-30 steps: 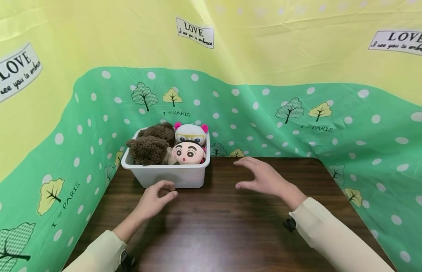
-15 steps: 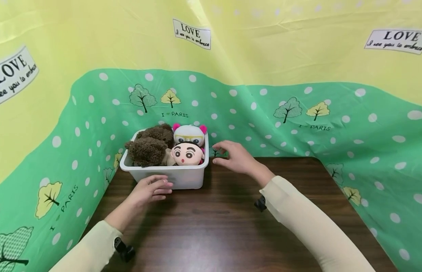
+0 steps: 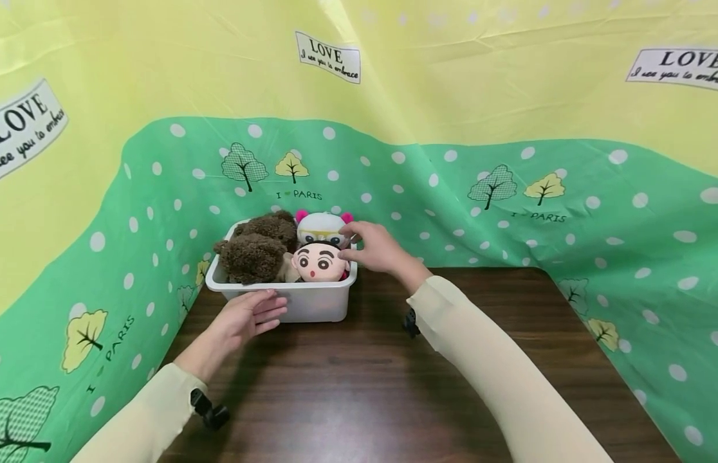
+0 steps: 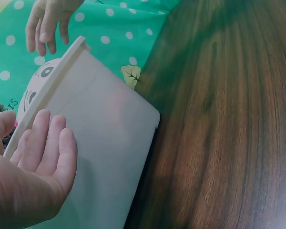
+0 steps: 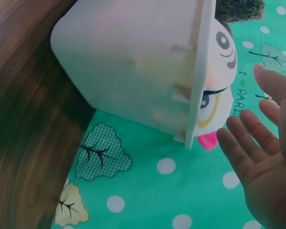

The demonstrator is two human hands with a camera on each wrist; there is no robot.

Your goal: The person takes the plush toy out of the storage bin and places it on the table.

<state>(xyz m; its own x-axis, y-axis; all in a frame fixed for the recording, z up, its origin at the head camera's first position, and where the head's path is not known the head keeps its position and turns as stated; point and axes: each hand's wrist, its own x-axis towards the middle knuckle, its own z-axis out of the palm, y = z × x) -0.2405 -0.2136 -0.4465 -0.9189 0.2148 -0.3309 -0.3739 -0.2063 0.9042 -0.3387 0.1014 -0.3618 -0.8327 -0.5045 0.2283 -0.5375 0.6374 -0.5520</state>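
Observation:
A white plastic bin on the table holds several plush toys. At its right front is a doll with thick black eyebrows; behind it sits a white plush with pink ears and yellow glasses. Two curly dark brown plush toys fill the left half. My right hand reaches over the bin's right rim, thumb and fingers apart, fingertips close by the two faces. In the right wrist view this hand has nothing in its grasp. My left hand is at the front rim, fingers extended and palm turned up.
The dark wood table stretches in front and to the right of the bin. A green and yellow printed cloth hangs behind and along both sides. Each sleeve carries a small black device near the wrist.
My right hand has moved left from above the table to over the bin's right rim. My left hand has shifted slightly up and left along the bin's front, its fingers straightening.

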